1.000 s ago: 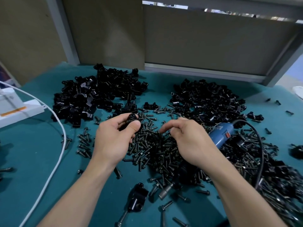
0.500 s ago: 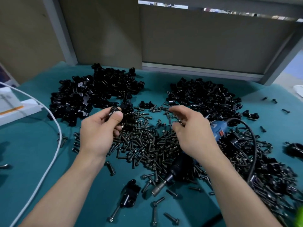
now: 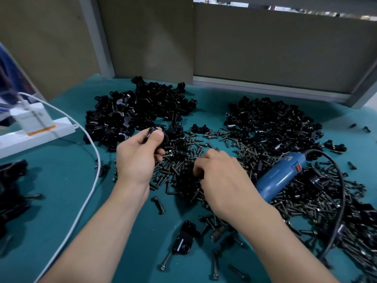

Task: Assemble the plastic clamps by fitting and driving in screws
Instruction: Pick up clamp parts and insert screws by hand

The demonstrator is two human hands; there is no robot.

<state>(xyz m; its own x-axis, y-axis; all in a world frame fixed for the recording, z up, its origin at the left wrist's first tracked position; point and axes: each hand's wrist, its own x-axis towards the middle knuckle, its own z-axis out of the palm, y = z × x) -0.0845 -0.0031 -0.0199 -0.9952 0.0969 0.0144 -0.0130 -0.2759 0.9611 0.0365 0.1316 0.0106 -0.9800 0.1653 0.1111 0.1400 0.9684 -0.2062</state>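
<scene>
The left hand point(image 3: 138, 158) pinches a small, glossy black clamp piece point(image 3: 152, 131) between thumb and fingertips, raised just left of centre frame; the right hand point(image 3: 226, 180) has its fingers curled down into the dark screws point(image 3: 183, 160) heaped at centre, and I cannot tell whether it grips one; a clamp pile point(image 3: 142, 111) lies upper left on the teal counter point(image 3: 61, 201), a second pile point(image 3: 275, 123) upper right.

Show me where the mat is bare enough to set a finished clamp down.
Bare mat lies left of the white cable, below the power strip; a smaller gap separates the left clamp pile from the right clamp pile. Crowded: the screw heap, round the blue driver.
</scene>
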